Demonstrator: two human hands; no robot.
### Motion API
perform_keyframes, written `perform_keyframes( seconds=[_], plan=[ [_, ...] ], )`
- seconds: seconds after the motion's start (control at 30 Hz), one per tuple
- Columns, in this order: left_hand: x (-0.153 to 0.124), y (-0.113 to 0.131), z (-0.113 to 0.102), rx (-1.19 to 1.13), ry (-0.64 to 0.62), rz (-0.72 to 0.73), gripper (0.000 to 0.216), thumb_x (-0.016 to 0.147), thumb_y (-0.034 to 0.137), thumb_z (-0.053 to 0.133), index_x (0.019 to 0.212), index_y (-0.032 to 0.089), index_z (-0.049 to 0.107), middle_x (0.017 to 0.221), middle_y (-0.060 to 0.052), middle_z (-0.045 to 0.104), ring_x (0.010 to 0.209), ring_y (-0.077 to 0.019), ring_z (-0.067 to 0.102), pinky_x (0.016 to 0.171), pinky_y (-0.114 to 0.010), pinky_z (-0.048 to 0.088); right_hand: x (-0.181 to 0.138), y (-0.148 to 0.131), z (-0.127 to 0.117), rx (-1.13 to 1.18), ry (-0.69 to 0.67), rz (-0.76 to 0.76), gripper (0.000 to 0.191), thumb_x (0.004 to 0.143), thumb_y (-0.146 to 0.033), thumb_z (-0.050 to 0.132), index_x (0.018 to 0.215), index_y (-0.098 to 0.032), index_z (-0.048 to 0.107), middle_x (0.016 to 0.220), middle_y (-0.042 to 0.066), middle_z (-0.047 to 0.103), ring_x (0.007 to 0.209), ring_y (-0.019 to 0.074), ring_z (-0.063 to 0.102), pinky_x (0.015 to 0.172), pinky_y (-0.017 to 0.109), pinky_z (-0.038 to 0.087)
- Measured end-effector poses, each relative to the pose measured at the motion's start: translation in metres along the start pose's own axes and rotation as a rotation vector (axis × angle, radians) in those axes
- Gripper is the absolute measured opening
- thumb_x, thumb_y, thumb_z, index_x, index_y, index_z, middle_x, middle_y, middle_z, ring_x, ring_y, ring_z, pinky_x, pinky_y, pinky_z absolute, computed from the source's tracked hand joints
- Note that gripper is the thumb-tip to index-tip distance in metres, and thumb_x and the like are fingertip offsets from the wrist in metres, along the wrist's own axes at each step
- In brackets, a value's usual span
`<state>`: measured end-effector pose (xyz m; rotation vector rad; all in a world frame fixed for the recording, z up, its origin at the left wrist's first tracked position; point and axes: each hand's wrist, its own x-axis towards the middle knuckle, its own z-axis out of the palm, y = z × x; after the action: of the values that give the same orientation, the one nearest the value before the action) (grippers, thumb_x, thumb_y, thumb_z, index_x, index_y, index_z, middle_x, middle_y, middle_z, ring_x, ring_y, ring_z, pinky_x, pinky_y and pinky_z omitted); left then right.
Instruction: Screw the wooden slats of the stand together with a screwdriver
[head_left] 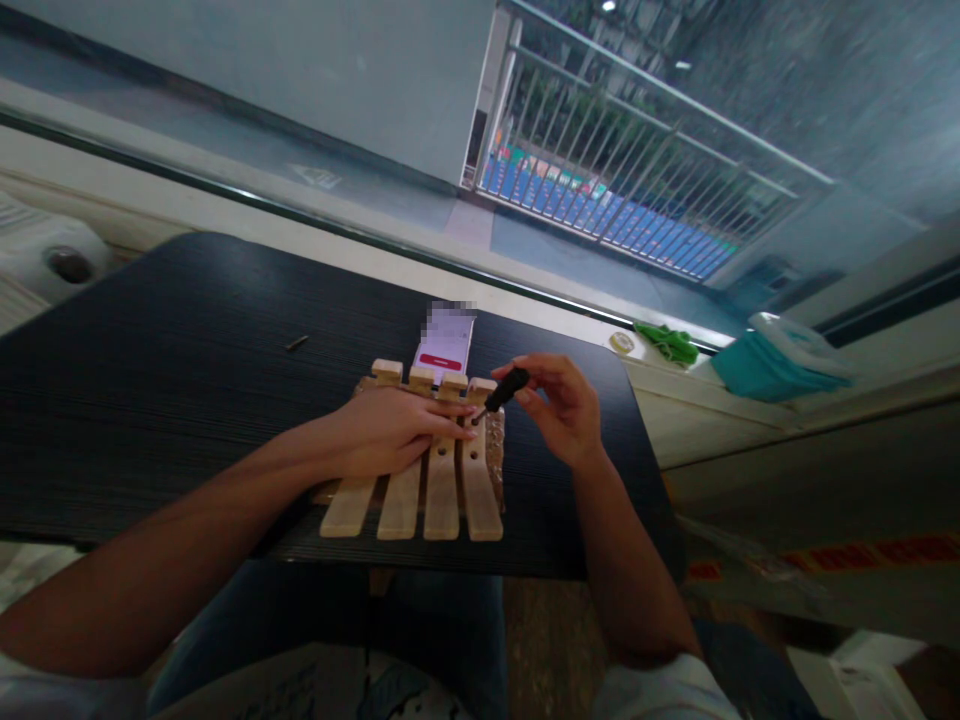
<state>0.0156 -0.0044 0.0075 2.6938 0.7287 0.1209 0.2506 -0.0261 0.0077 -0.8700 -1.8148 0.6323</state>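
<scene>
A wooden piece made of several pale slats [442, 490] lies on the black table [165, 400] in front of me. My left hand [390, 430] rests flat across the slats, fingers stretched out, pressing them down. My right hand [562, 405] pinches a small black screwdriver [504, 390], its tip pointing down at the rightmost slat near my left fingertips. A phone [444, 345] with a lit screen lies just behind the slats.
A small screw [296, 343] lies on the table to the back left. On the pale ledge to the right sit a green item [667, 343] and a teal box [772, 362]. A window with railings is behind. The table's right edge is near my right wrist.
</scene>
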Motion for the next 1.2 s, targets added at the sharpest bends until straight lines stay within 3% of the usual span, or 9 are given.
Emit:
perform_keyframes(
  seconds=[0.27, 0.53, 0.93, 1.2],
  plan=[
    [0.0, 0.0, 0.0, 0.017, -0.01, -0.007, 0.049, 0.091, 0.013, 0.044, 0.131, 0.037, 0.061, 0.144, 0.007, 0.05, 0.127, -0.0208, 0.056, 0.107, -0.036, 0.045, 0.0, 0.004, 0.001, -0.03, 0.062, -0.004, 0.023, 0.082, -0.03, 0.068, 0.105, -0.032, 0.064, 0.082, -0.003, 0.068, 0.073, 0.0133, 0.065, 0.058, 0.031, 0.049],
    [-0.001, 0.0, 0.001, 0.008, -0.005, -0.012, 0.048, 0.091, 0.014, 0.045, 0.13, 0.038, 0.061, 0.145, 0.008, 0.049, 0.126, -0.0226, 0.057, 0.107, -0.039, 0.045, 0.002, 0.005, 0.007, 0.001, 0.161, -0.039, 0.025, 0.076, -0.029, 0.074, 0.098, -0.03, 0.062, 0.081, -0.004, 0.063, 0.065, 0.0103, 0.059, 0.053, 0.026, 0.045],
    [-0.001, 0.0, 0.001, -0.021, -0.019, -0.026, 0.048, 0.091, 0.014, 0.044, 0.13, 0.037, 0.061, 0.145, 0.008, 0.048, 0.128, -0.0223, 0.055, 0.109, -0.04, 0.043, 0.004, 0.002, 0.012, 0.027, 0.205, -0.094, 0.027, 0.074, -0.023, 0.075, 0.094, -0.03, 0.057, 0.08, -0.005, 0.055, 0.063, 0.0087, 0.054, 0.049, 0.023, 0.043],
    [0.0, -0.002, 0.003, -0.006, 0.002, 0.001, 0.048, 0.091, 0.014, 0.045, 0.129, 0.036, 0.062, 0.144, 0.006, 0.051, 0.125, -0.0223, 0.058, 0.107, -0.038, 0.044, 0.003, 0.005, 0.005, -0.027, 0.088, -0.126, 0.023, 0.082, -0.027, 0.069, 0.104, -0.032, 0.062, 0.085, -0.002, 0.06, 0.07, 0.0122, 0.055, 0.056, 0.029, 0.046]
  ],
)
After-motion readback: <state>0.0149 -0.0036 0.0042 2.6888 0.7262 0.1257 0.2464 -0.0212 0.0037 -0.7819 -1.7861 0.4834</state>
